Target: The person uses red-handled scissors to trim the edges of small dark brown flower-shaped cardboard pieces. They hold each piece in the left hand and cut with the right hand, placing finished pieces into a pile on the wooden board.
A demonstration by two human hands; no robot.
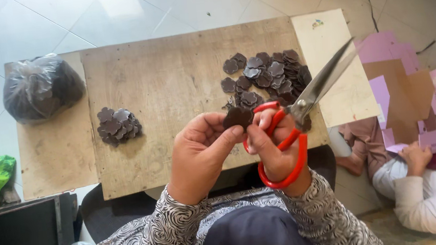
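Wooden surface (170,89) below me carries two dark heaps; my left hand (200,154) pinches a dark flower-shaped piece (237,117) above its near edge, my right hand (276,149) clenched in red-handled scissors (296,116).

**My two hands meet in the middle**

My left hand (200,154) sits low in the middle of the frame, fingers bent and pinched together. My right hand (275,143) is just beside it, curled tight. Both arms come up from the bottom edge in patterned sleeves.
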